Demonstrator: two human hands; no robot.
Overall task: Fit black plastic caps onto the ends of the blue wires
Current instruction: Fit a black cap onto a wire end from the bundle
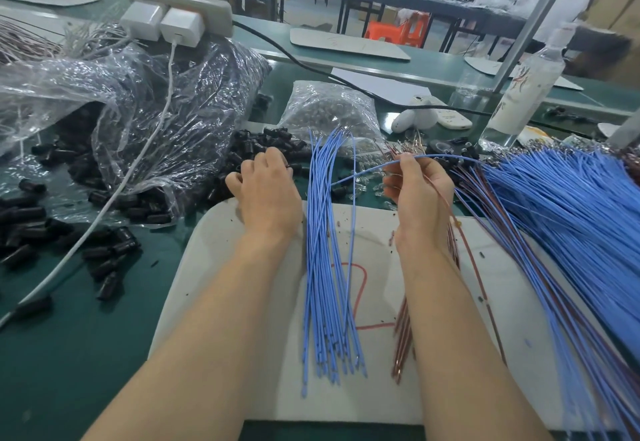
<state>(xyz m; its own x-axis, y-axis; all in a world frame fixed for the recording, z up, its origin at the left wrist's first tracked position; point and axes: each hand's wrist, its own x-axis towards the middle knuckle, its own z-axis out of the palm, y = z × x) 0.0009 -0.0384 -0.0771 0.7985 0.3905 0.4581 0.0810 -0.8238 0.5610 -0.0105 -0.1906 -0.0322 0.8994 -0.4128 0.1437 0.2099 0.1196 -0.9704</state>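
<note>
Left hand (266,194) reaches curled fingers into black caps (252,146), hold unclear; right hand (417,194) pinches one blue wire (363,173).

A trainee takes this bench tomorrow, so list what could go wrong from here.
1. The right hand holds a blue wire and seemingly a brown wire; the cap may land on the wrong one.
2. The left hand reaches among loose black caps near the white charger cable; it could snag it.

A white power strip (180,0) is sitting at the back of the green tabletop (69,354), with a charger cable (170,69) trailing forward over crumpled clear plastic (156,101). A clear bottle (523,94) is standing to the right, with an orange stool (398,33) beyond it.
</note>
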